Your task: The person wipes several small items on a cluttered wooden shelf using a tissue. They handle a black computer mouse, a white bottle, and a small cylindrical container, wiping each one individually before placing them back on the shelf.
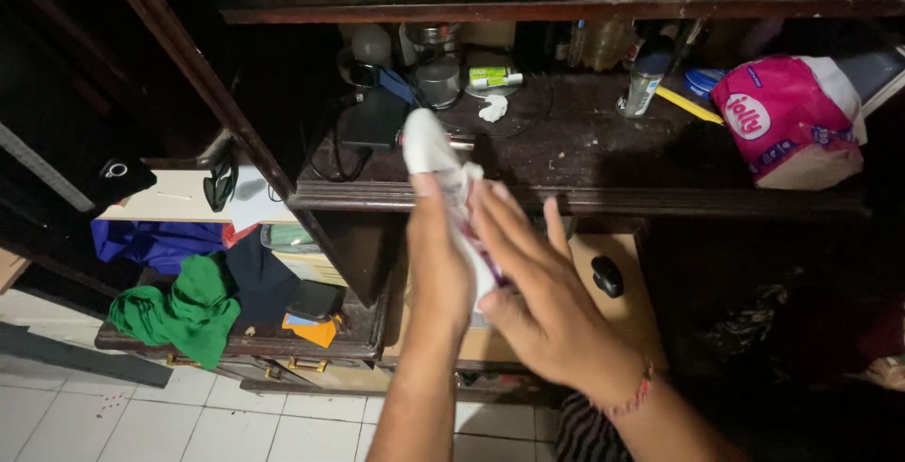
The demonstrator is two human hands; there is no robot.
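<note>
My left hand (438, 255) grips a white tube-like object (429, 146) with a wrapper, holding it upright in front of the dark wooden shelf (584, 200). My right hand (547, 297), with a red thread bracelet at the wrist, lies against the lower part of the same object, fingers spread and pointing up-left. The bottom of the object is hidden between the two hands.
The shelf holds a pink plastic bag (787, 123), a small clear bottle (643, 85), a yellow strip (688, 104), jars (438, 80) and a dark pouch (372, 123). Below left, an open drawer (255, 344) holds green cloth (184, 306), blue cloth and small boxes. A black knob (607, 275) sits lower right. White tiled floor lies below.
</note>
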